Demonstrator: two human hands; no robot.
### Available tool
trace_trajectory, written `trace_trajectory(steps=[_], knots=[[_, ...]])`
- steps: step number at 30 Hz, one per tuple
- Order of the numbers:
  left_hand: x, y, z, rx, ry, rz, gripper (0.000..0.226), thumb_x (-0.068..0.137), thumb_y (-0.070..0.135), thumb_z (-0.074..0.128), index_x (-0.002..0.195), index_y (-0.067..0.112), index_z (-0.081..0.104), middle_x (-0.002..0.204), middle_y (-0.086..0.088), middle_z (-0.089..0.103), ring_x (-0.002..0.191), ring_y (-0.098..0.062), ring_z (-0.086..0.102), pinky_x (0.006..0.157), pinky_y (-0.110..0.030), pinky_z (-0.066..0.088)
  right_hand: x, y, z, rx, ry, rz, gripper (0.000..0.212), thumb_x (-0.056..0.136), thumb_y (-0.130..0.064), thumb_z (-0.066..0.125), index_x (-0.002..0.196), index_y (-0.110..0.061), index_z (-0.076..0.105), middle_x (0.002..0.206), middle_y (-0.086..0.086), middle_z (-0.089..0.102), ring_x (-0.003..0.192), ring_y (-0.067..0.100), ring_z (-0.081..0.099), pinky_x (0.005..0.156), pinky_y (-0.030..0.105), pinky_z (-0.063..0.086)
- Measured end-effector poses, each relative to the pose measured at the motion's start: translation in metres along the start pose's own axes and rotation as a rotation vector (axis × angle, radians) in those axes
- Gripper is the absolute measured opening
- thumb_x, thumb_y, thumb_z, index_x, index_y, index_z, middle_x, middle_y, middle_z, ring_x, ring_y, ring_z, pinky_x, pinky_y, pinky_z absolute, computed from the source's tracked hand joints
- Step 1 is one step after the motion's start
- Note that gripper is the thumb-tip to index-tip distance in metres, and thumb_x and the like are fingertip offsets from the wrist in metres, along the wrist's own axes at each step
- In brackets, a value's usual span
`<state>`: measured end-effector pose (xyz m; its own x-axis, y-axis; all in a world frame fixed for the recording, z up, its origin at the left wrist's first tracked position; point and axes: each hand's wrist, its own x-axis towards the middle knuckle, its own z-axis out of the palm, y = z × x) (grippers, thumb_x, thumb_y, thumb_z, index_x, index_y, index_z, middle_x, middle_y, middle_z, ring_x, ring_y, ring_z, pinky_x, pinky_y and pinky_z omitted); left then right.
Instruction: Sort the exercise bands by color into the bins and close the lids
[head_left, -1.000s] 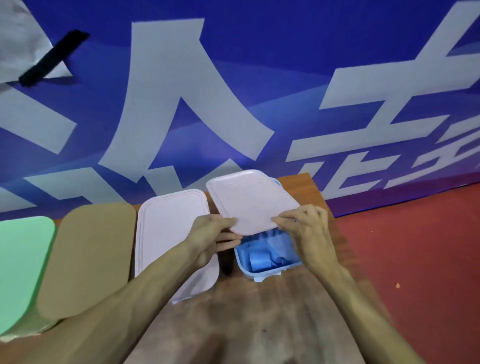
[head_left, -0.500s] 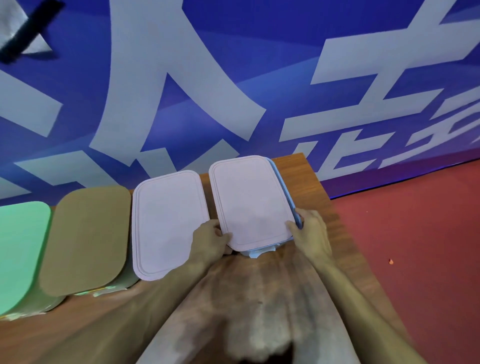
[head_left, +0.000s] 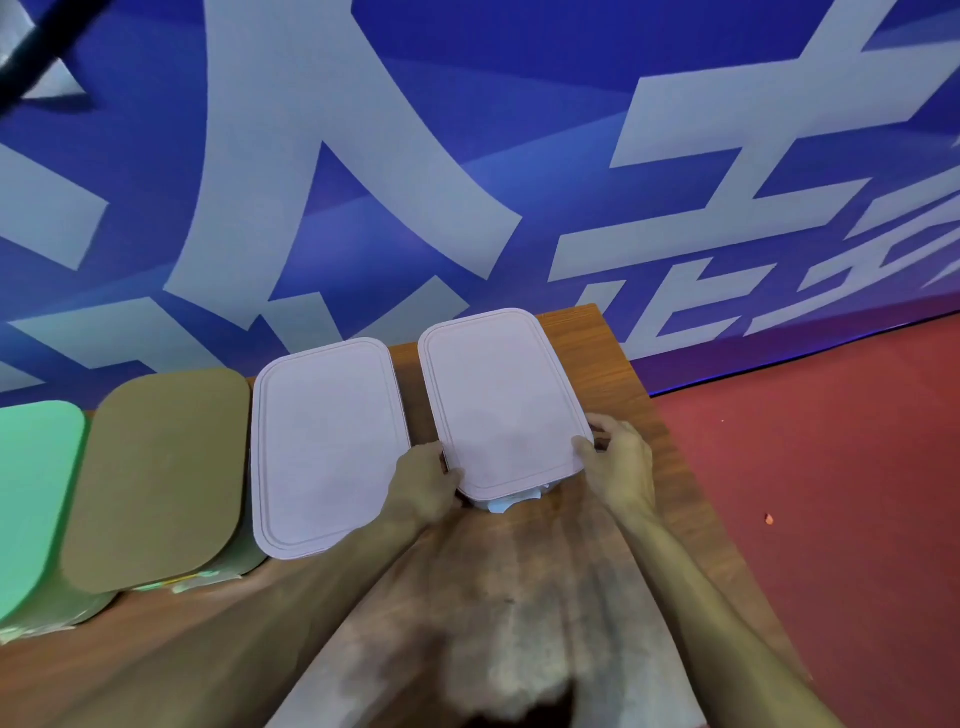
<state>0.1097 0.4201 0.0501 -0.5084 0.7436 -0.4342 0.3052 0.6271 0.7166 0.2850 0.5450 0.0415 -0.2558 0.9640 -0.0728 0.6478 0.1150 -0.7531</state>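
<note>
Several bins stand in a row on a wooden table (head_left: 582, 571). The rightmost bin carries a pale pink lid (head_left: 498, 400) lying flat over it; only a blue-white latch of the bin (head_left: 506, 503) shows under the near edge. My left hand (head_left: 423, 480) grips the lid's near-left corner. My right hand (head_left: 618, 467) grips its near-right corner. The bands inside are hidden.
To the left stand a second pink-lidded bin (head_left: 324, 447), a brown-lidded bin (head_left: 161, 478) and a green-lidded bin (head_left: 31, 493). A blue banner wall (head_left: 467, 156) rises just behind the table. Red floor (head_left: 831, 493) lies off the table's right edge.
The pink lid, tilted up over the open blue bin a second ago, has come down flat and covers the blue bands. Both hands slid to its near corners.
</note>
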Motion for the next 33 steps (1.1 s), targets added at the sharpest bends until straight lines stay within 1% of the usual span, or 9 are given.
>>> trace_trajectory(steps=[5,9,13,16,20,24,26,29,33], knots=[[0.003,-0.003,0.008,0.028,0.03,0.018,0.006,0.089,0.012,0.056,0.084,0.008,0.057,0.087,-0.015,0.069,0.079,-0.032,0.067,0.078,-0.045,0.054,0.004,0.006,0.0,0.004,-0.033,0.046,0.033,0.082,-0.007,0.066,0.115,-0.013,0.067,0.105,0.007,0.069,0.092,0.02,0.063,0.089,0.035,0.052],[0.007,-0.007,0.011,-0.035,0.038,-0.019,0.008,0.087,0.01,0.058,0.087,0.002,0.06,0.085,-0.017,0.069,0.076,-0.033,0.068,0.077,-0.047,0.056,0.007,0.008,-0.002,0.042,-0.051,0.129,0.029,0.08,-0.006,0.071,0.11,-0.01,0.068,0.09,0.001,0.068,0.082,0.014,0.061,0.074,0.023,0.046],[0.009,-0.005,0.009,-0.117,-0.003,-0.061,0.015,0.088,0.004,0.056,0.099,-0.005,0.062,0.084,-0.022,0.07,0.064,-0.034,0.07,0.073,-0.047,0.058,0.021,0.006,-0.006,0.079,-0.119,0.285,0.033,0.075,-0.007,0.077,0.106,-0.008,0.068,0.094,0.005,0.071,0.088,0.019,0.066,0.082,0.032,0.054],[0.007,-0.003,0.006,-0.125,-0.032,-0.058,0.013,0.089,0.005,0.057,0.097,-0.003,0.062,0.089,-0.02,0.07,0.06,-0.035,0.07,0.072,-0.048,0.058,0.026,0.003,-0.008,0.018,-0.166,0.332,0.03,0.076,-0.009,0.077,0.104,-0.008,0.068,0.091,0.003,0.065,0.089,0.018,0.061,0.081,0.03,0.051],[0.005,0.002,0.002,-0.033,-0.043,-0.071,0.013,0.087,0.008,0.056,0.09,-0.004,0.06,0.09,-0.018,0.069,0.064,-0.032,0.071,0.069,-0.041,0.058,0.022,-0.007,-0.005,-0.093,-0.176,0.265,0.023,0.082,-0.006,0.069,0.104,-0.005,0.065,0.102,0.011,0.066,0.089,0.019,0.058,0.075,0.025,0.046],[0.0,0.017,-0.014,-0.02,-0.144,-0.145,0.018,0.093,0.012,0.053,0.078,0.003,0.048,0.073,-0.012,0.063,0.053,-0.02,0.07,0.046,-0.022,0.05,0.017,-0.017,-0.006,-0.217,-0.213,0.212,0.029,0.087,-0.008,0.063,0.115,-0.001,0.061,0.116,0.016,0.064,0.107,0.029,0.06,0.085,0.029,0.048],[-0.004,0.023,-0.028,-0.089,-0.196,-0.193,0.017,0.096,0.014,0.05,0.098,-0.002,0.048,0.08,-0.021,0.067,0.065,-0.028,0.072,0.05,-0.028,0.054,0.016,-0.017,-0.009,-0.255,-0.213,0.195,0.039,0.087,-0.016,0.064,0.123,-0.002,0.057,0.121,0.016,0.062,0.114,0.03,0.056,0.094,0.034,0.047],[-0.015,0.019,-0.048,-0.082,-0.275,-0.124,0.048,0.096,0.014,0.049,0.138,-0.003,0.033,0.108,-0.027,0.066,0.057,-0.023,0.071,0.044,-0.025,0.052,0.012,-0.015,-0.01,-0.362,-0.14,0.127,0.041,0.087,-0.027,0.062,0.121,-0.005,0.056,0.122,0.016,0.059,0.117,0.032,0.051,0.097,0.04,0.046],[-0.03,0.01,-0.082,-0.173,-0.275,-0.028,0.038,0.094,0.008,0.051,0.132,0.003,0.048,0.102,-0.018,0.068,0.067,-0.025,0.071,0.065,-0.034,0.06,0.003,-0.044,-0.002,-0.375,-0.169,-0.069,0.033,0.089,-0.019,0.058,0.12,-0.007,0.059,0.126,0.015,0.054,0.118,0.031,0.048,0.1,0.035,0.038]])
